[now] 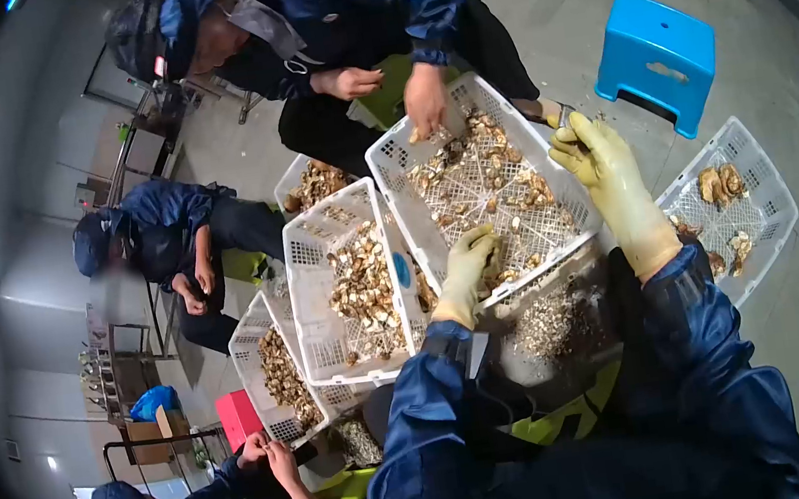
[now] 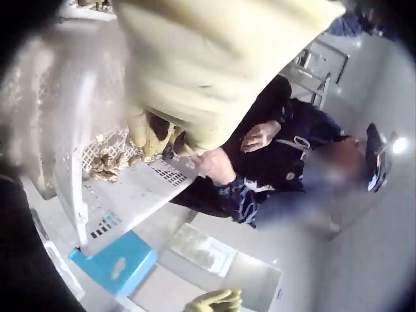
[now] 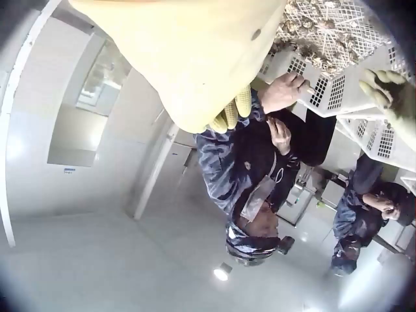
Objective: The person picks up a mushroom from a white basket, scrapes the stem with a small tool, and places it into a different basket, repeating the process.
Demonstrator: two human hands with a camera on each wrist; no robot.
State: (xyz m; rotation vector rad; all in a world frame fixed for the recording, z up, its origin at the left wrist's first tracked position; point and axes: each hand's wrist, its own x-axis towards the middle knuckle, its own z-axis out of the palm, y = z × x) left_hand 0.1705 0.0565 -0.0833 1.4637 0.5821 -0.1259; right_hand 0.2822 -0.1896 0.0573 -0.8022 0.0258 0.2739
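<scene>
My left hand, in a pale yellow glove, is over the near rim of a white plastic basket with its fingers curled. Brown-and-white mushroom pieces lie scattered on the basket's lattice floor. Between the left fingers, the left wrist view shows a dark brown mushroom, partly hidden by the glove. Raised beyond the basket's right side is my gloved right hand, its thumb and fingertips close together. Whether it pinches something small I cannot tell.
Across the basket a person's hand reaches in. More mushroom baskets stand left and right. A blue stool is beyond the right hand. Pale trimmings lie below the near rim. Two other people sit at left.
</scene>
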